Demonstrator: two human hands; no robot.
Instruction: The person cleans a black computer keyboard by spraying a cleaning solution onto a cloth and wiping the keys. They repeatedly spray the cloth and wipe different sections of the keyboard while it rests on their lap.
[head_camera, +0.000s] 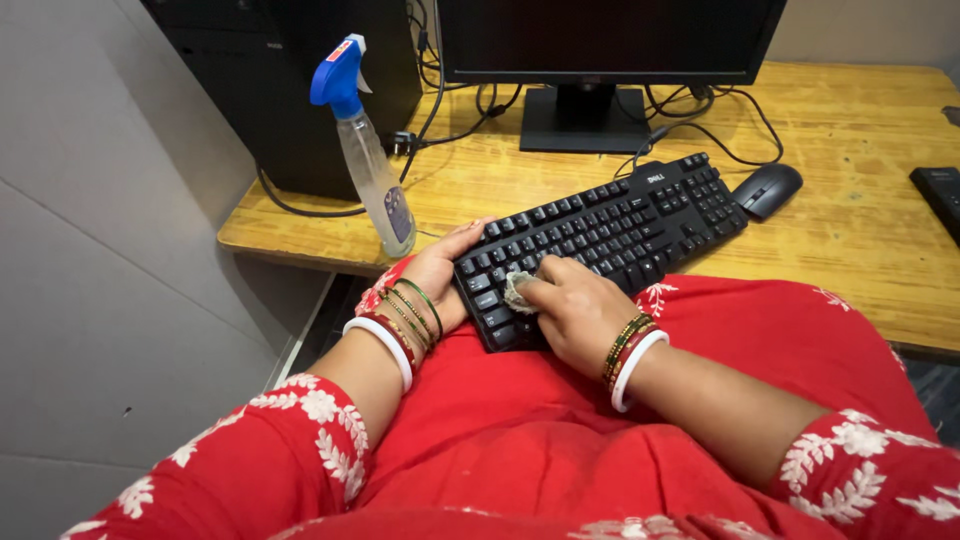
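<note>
Hands and a black keyboard (610, 235) fill the middle of the frame. The keyboard lies slanted, with its lower left end resting on the person's lap in red cloth and its upper right end on the wooden desk (860, 230). The left hand (440, 275) sits at the left end of the keyboard, with the fingers curled around its edge to hold it. The right hand (575, 310) is on the lower left keys. Its fingers are closed on a small grey cloth (518, 290), and the cloth is pressed onto the keys. Both wrists wear bangles in white, red, green and gold. Red sleeves with white leaf shapes show at the bottom of the frame. A clear spray bottle (372, 165) with a blue top stands on the desk in the upper left, near the left hand but not touching it. A black mouse (767, 190) sits just beside the right end of the keyboard. A black screen (610, 40) on a stand is at the top middle, behind the keyboard. A black computer box (290, 90) stands behind the bottle at the upper left. Black wires (680, 125) run over the desk around the stand. A grey wall fills the left side of the frame.
</note>
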